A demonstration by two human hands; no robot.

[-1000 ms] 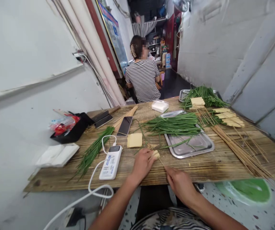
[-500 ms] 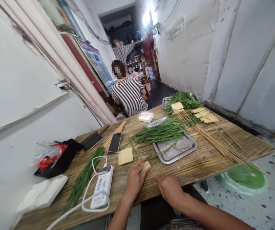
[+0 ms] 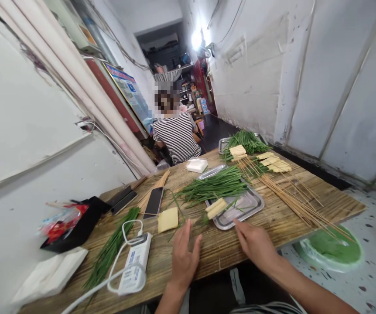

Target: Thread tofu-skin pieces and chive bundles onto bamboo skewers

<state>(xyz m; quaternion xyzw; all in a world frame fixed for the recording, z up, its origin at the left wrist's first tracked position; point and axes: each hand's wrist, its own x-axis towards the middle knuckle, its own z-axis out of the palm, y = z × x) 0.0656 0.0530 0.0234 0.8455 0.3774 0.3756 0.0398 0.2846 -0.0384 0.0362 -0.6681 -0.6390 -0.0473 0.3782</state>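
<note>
My left hand is over the table's front part, its fingers stretched and the thumb apart, with nothing in it. To the right, my right hand is closed, with a thin bamboo skewer barely visible at its fingertips. Ahead of those fingertips is a pale yellow tofu-sheet roll with green chive ends poking out, at the left edge of the metal tray. A heap of long green chives lies across that tray. Left of the roll, a stack of square tofu sheets rests on the wood.
Finished skewers and bare sticks lie at the right. On the left are a phone, a white power strip, more chives, a black box and tissues. A person in a striped shirt sits beyond the table.
My left hand has let go of the tofu roll and opened. The roll has moved up and right to the tray's edge, along with my right hand.
</note>
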